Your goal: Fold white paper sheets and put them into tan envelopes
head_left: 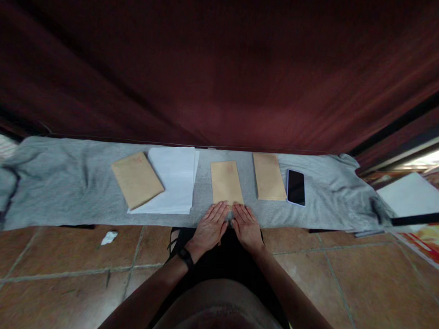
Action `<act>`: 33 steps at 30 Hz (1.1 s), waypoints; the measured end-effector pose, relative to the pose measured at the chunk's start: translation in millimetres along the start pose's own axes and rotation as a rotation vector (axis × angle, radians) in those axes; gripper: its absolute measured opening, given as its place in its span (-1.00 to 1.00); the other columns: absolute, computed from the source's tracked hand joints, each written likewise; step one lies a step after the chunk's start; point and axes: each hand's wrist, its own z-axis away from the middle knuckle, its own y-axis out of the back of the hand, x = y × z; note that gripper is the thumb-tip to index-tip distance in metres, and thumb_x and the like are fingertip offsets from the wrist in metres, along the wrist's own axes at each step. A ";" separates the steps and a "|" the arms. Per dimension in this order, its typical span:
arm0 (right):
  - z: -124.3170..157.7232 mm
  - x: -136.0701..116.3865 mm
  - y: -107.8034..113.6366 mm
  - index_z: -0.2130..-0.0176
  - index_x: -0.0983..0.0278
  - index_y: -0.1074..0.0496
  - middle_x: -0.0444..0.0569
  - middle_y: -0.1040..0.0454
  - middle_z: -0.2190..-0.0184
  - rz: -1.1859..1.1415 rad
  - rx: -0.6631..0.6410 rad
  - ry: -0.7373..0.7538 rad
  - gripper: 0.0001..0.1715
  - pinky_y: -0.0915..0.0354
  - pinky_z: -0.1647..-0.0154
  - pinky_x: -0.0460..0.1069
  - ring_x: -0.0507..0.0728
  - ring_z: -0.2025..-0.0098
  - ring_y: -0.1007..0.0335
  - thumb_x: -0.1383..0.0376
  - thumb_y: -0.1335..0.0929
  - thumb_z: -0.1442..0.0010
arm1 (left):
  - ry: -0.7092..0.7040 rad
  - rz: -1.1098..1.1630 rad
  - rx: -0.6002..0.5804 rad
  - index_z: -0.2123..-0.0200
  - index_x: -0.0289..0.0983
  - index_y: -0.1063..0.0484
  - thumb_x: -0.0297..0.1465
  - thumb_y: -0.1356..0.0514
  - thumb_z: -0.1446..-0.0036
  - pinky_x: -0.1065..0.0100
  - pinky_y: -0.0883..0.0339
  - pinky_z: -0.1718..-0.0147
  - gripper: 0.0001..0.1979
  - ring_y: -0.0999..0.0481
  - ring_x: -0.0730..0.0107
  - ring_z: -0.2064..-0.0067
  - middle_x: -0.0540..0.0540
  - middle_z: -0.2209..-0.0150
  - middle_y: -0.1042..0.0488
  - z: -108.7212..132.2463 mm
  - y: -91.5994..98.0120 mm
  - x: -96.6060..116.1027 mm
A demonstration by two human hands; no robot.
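Note:
A tan paper envelope (226,181) with small red print lies lengthwise before me on a grey cloth. My left hand (210,225) rests on its near end, fingers stretched out flat and a dark band on the wrist. Beside it my right hand (247,227) presses the same end with flat fingers, the fingertips of both hands almost meeting. Under the hands the envelope's near edge is hidden. To the right is another tan envelope (269,177), and to the left a stack of tan envelopes (137,180) lies tilted, partly over white paper sheets (176,179).
A phone (296,187) with a dark screen lies right of the envelopes. The grey cloth (70,175) covers a narrow bench against a dark red curtain (225,75). A white scrap (109,237) lies on the tiled floor (67,274). At far right is a white board (414,194).

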 end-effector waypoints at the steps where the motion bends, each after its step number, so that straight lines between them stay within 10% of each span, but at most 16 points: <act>1: 0.2 0.3 -0.6 -0.37 0.36 -0.17 0.12 -0.23 -0.35 0.008 0.004 0.008 -0.41 -0.06 -0.44 0.21 0.20 -0.39 -0.12 0.27 -0.19 -0.43 | -0.016 0.002 -0.015 -0.40 -0.34 -0.04 -0.36 0.07 -0.38 0.08 0.03 -0.41 -0.44 -0.03 0.23 -0.45 -0.20 -0.41 -0.13 -2.8 1.8 0.4; 33: -0.6 -5.2 -1.7 -0.37 0.32 -0.17 0.10 -0.31 -0.31 0.011 0.066 -0.023 -0.42 -0.03 -0.43 0.26 0.22 -0.37 -0.17 0.27 -0.20 -0.42 | 0.062 -0.046 -0.110 -0.43 -0.10 -0.01 -0.14 0.04 -0.39 -0.10 0.22 -0.40 -0.40 0.14 0.05 -0.48 -0.11 -0.48 0.07 -94.4 -14.6 -35.8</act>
